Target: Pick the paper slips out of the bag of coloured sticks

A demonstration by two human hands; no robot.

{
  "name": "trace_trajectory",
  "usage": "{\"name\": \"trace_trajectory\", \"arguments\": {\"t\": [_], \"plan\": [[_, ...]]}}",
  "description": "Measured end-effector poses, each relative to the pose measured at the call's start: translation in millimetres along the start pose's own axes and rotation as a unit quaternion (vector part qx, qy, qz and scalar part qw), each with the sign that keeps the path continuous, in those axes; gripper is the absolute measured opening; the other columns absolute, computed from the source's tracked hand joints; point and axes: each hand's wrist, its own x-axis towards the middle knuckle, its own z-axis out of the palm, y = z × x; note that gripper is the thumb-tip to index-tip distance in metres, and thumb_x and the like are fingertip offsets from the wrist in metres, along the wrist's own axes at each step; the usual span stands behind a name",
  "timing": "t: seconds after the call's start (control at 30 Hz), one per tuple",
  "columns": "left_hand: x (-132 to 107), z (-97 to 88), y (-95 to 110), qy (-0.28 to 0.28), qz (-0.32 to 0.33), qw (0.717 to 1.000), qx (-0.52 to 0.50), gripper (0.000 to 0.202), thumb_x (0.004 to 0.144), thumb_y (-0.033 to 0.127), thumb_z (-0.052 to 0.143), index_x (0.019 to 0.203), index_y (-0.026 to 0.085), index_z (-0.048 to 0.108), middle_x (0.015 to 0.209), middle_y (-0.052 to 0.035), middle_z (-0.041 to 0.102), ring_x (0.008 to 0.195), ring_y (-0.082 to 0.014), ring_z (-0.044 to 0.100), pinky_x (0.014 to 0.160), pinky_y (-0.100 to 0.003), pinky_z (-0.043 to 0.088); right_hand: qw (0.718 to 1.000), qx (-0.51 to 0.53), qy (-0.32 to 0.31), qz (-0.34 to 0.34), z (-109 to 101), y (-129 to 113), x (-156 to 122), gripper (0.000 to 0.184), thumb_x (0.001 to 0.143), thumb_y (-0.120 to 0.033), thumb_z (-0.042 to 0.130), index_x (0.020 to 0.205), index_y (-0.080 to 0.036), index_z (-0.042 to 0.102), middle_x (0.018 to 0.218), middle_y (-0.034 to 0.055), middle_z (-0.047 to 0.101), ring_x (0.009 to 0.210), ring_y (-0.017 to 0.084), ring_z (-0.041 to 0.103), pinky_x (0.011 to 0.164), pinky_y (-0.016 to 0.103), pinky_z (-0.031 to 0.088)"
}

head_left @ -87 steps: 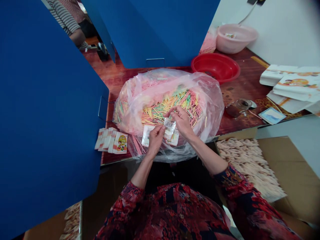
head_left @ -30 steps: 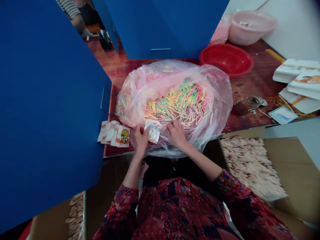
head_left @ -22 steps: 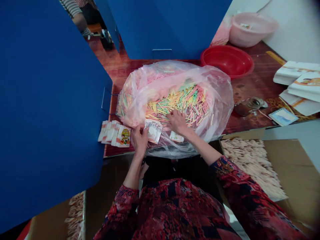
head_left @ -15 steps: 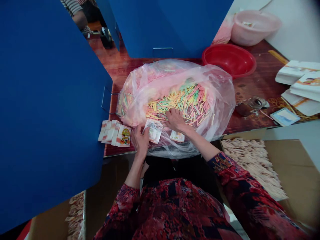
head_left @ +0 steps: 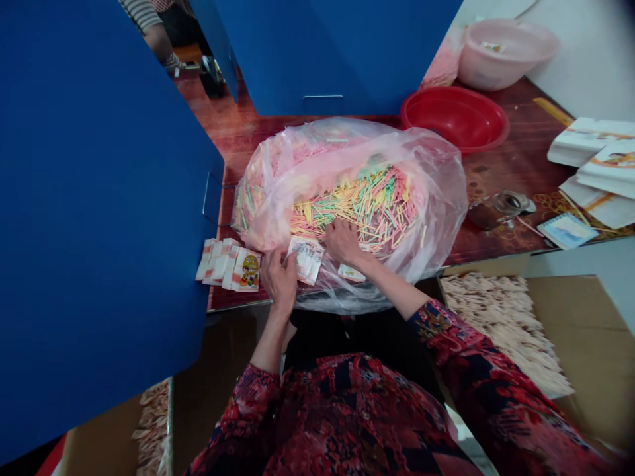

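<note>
A clear plastic bag [head_left: 441, 178] lies open on the table, filled with thin pastel sticks [head_left: 381, 192] in pink, yellow, green and orange. My right hand [head_left: 346, 243] reaches down at the near edge of the sticks, its fingers curled; whatever is between the fingertips is hidden. My left hand [head_left: 279, 281] grips the left edge of a small printed paper packet [head_left: 308, 260] between thumb and fingers. Partly under my right wrist lies another printed packet [head_left: 351, 272]. Left of my left hand, a fanned row of printed packets [head_left: 247, 270] rests at the table's edge.
Blue panels [head_left: 99, 218] stand at left and behind the bag. A red basin [head_left: 456, 119], a pink basin [head_left: 503, 56], a glass jar [head_left: 503, 208], a notepad [head_left: 567, 231] and paper stacks [head_left: 608, 165] are at right. Open cartons [head_left: 580, 317] sit below. Another person's arm [head_left: 157, 39] shows top left.
My right hand has shifted slightly left and nearer to me over the sticks. My left hand stays at the packet.
</note>
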Motion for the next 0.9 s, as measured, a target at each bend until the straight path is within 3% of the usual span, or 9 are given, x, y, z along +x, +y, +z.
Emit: {"name": "trace_trajectory", "arguments": {"t": [0.13, 0.3, 0.4, 0.5, 0.63, 0.7, 0.8, 0.9], "plan": [[2, -1.9, 0, 0.012, -0.01, 0.999, -0.03, 0.015, 0.093, 0.036, 0.065, 0.085, 0.023, 0.064, 0.092, -0.0055, 0.067, 0.095, -0.0229, 0.061, 0.091, -0.035, 0.048, 1.0, 0.007, -0.01, 0.0, 5, -1, 3, 0.032, 0.1, -0.023, 0.045, 0.121, -0.006, 0.063, 0.126, 0.0276, 0.058, 0.114, 0.037, 0.05, 0.092, 0.048, 0.035], [4, -2.2, -3, 0.03, -0.045, 0.993, -0.105, 0.018, 0.092, 0.038, 0.064, 0.083, 0.022, 0.061, 0.085, -0.0025, 0.063, 0.084, -0.0191, 0.057, 0.082, -0.032, 0.047, 0.996, 0.07, -0.046, 0.012, -8, 10, 6, 0.032, 0.104, -0.026, 0.038, 0.121, -0.011, 0.061, 0.127, 0.0232, 0.062, 0.118, 0.035, 0.053, 0.094, 0.045, 0.038], [6, -4.0, 2, 0.029, -0.098, 0.976, -0.19, 0.02, 0.093, 0.042, 0.062, 0.086, 0.023, 0.06, 0.082, -0.0002, 0.062, 0.079, -0.0165, 0.057, 0.078, -0.029, 0.047, 0.987, 0.153, -0.033, 0.036, -15, 22, 7, 0.027, 0.105, -0.028, 0.036, 0.117, -0.015, 0.057, 0.113, 0.0166, 0.067, 0.104, 0.03, 0.058, 0.09, 0.042, 0.039], [13, -3.2, 17, 0.014, -0.149, 0.947, -0.283, 0.022, 0.094, 0.045, 0.06, 0.088, 0.023, 0.06, 0.084, 0.0008, 0.064, 0.078, -0.015, 0.059, 0.075, -0.027, 0.049, 0.961, 0.273, 0.005, 0.046, -19, 35, 8, 0.021, 0.104, -0.031, 0.036, 0.1, -0.02, 0.053, 0.094, 0.0073, 0.064, 0.083, 0.022, 0.055, 0.079, 0.036, 0.04], [37, 18.1, 46, -0.031, -0.178, 0.88, -0.439, 0.025, 0.094, 0.043, 0.06, 0.081, 0.022, 0.057, 0.078, 0.0019, 0.061, 0.073, -0.013, 0.058, 0.072, -0.025, 0.049, 0.884, 0.466, 0.027, 0.008, -25, 44, 12, 0.027, 0.099, -0.038, 0.047, 0.076, -0.024, 0.043, 0.074, -0.0012, 0.05, 0.069, 0.016, 0.045, 0.065, 0.029, 0.035], [54, 37.6, 59, -0.055, -0.185, 0.823, -0.534, 0.024, 0.093, 0.042, 0.063, 0.084, 0.021, 0.058, 0.083, 0.0005, 0.065, 0.076, -0.0125, 0.061, 0.076, -0.025, 0.051, 0.831, 0.556, -0.011, 0.0, -29, 42, 14, 0.031, 0.093, -0.04, 0.055, 0.07, -0.023, 0.043, 0.067, -0.0031, 0.045, 0.063, 0.014, 0.042, 0.061, 0.028, 0.033], [76, 66.5, 77, -0.096, -0.208, 0.745, -0.626, 0.028, 0.09, 0.046, 0.069, 0.091, 0.019, 0.065, 0.091, -0.0046, 0.071, 0.087, -0.0162, 0.068, 0.084, -0.03, 0.056, 0.728, 0.679, -0.092, -0.004, -36, 33, 14, 0.031, 0.083, -0.043, 0.067, 0.07, -0.022, 0.048, 0.064, -0.0043, 0.045, 0.057, 0.011, 0.04, 0.056, 0.027, 0.032], [83, 83.3, 87, -0.153, -0.244, 0.715, -0.637, 0.04, 0.089, 0.058, 0.069, 0.088, 0.017, 0.067, 0.087, -0.0083, 0.073, 0.092, -0.0239, 0.073, 0.083, -0.037, 0.06, 0.646, 0.749, -0.142, 0.013, -38, 23, 13, 0.037, 0.077, -0.045, 0.076, 0.072, -0.023, 0.047, 0.06, -0.0055, 0.044, 0.053, 0.01, 0.037, 0.051, 0.025, 0.03]]}}
